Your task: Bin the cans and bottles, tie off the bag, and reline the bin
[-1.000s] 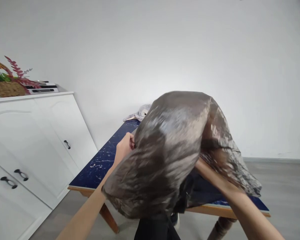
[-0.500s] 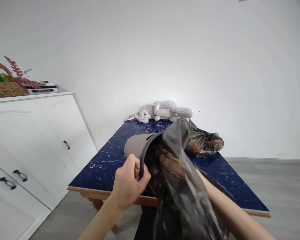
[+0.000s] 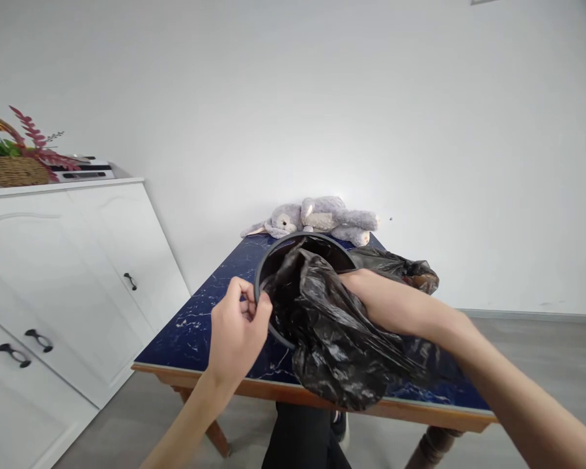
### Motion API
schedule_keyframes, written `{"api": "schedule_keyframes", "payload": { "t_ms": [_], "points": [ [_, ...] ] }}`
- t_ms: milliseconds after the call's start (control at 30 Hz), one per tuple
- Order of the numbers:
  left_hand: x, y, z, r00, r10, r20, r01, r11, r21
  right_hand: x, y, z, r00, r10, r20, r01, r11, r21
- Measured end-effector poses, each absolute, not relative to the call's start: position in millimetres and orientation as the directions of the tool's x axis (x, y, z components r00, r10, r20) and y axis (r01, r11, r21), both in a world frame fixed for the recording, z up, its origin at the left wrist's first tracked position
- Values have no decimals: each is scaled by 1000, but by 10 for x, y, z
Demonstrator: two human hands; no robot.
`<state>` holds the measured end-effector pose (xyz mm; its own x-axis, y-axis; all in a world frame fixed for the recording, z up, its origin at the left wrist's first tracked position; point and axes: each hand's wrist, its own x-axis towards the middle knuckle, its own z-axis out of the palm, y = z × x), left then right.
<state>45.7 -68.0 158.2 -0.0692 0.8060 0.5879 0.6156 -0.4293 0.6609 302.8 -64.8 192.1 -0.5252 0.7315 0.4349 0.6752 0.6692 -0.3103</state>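
Observation:
A bin [image 3: 262, 260] with a dark round rim stands on the table, its mouth tipped towards me. My left hand [image 3: 238, 329] pinches the near left of that rim, thumb on the inner side and fingers curled outside. A thin black plastic bag [image 3: 339, 352] lies partly in the bin's mouth and spills over the near right rim to the table's front edge. My right hand [image 3: 364, 286] reaches down into the bag from the right; its fingers are hidden by the plastic.
Behind the bin, a grey plush rabbit [image 3: 322, 215] lies along the wall. Another dark plastic bag [image 3: 422, 277] with something orange-brown in it rests at the table's right. The blue marbled table [image 3: 190, 332] has a wooden edge. White cabinets [image 3: 78, 260] stand to the left.
The bin has turned from lying sideways to mouth towards me. The bag has dropped from above the rim into the mouth and over the side, my right hand moving with it.

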Motion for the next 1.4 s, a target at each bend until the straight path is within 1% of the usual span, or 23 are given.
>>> {"api": "schedule_keyframes", "payload": {
  "t_ms": [67,133,200,267,300,367,433,533,600,633,700,733,800,833,900,933,1000,1067,1133,1200,1267,1333,1400],
  "points": [
    [402,-566,1661,-109,850,516,575,-369,730,3101,-768,2028,-508,730,457,679,666,-309],
    [348,-424,1745,-127,886,447,541,-316,780,3161,-877,2094,-407,740,536,701,629,-335],
    [302,-265,1825,-128,926,356,500,-250,829,3198,-942,2116,-314,758,572,689,596,-412],
    [262,-108,1887,-122,956,268,462,-184,868,3206,-953,2099,-266,777,571,647,583,-492],
    [243,-35,1908,-116,964,241,449,-165,878,3199,-942,2079,-255,772,582,632,588,-504],
    [199,96,1922,-94,969,227,450,-162,878,3163,-901,2025,-247,728,640,642,618,-455],
    [144,198,1906,-66,967,248,497,-183,848,3105,-853,1965,-256,641,724,680,651,-337],
    [65,280,1864,-78,946,315,655,-190,732,3000,-811,1887,-314,504,805,696,698,-166],
    [42,282,1859,-97,876,473,739,-255,623,2939,-818,1851,-367,445,817,675,731,-95],
    [43,271,1872,-76,806,587,769,-328,549,2914,-832,1839,-399,426,812,656,751,-72],
    [67,243,1938,50,615,787,800,-496,337,2879,-872,1826,-477,401,782,600,799,-43],
    [88,235,1989,144,533,833,799,-560,220,2870,-893,1826,-517,388,763,562,826,-39],
    [135,242,2112,339,468,816,770,-636,44,2862,-925,1835,-576,374,727,484,872,-66],
    [159,257,2174,419,474,775,749,-662,0,2864,-932,1844,-586,385,713,454,885,-104],
    [195,286,2276,501,494,711,712,-702,-14,2874,-924,1865,-566,452,690,432,875,-218],
    [202,288,2308,499,493,712,699,-715,5,2882,-909,1875,-538,499,679,446,852,-273],
    [180,247,2327,411,449,793,676,-734,65,2900,-863,1890,-458,592,663,532,780,-330],
    [98,145,2295,280,373,884,657,-746,107,2920,-806,1891,-385,655,650,666,685,-296],
    [-40,24,2225,224,318,921,648,-755,103,2942,-747,1872,-356,708,610,781,584,-222],
    [-204,-59,2131,288,314,905,649,-758,57,2967,-682,1832,-358,763,538,850,504,-151],
    [-357,-68,2017,421,346,838,650,-760,-12,3001,-600,1770,-357,815,456,885,452,-115],
    [-472,-7,1889,526,397,752,662,-746,-69,3049,-491,1691,-353,842,407,889,437,-133],
    [-546,86,1760,574,452,683,669,-739,-73,3113,-366,1613,-366,847,385,862,464,-203]
  ]
}}
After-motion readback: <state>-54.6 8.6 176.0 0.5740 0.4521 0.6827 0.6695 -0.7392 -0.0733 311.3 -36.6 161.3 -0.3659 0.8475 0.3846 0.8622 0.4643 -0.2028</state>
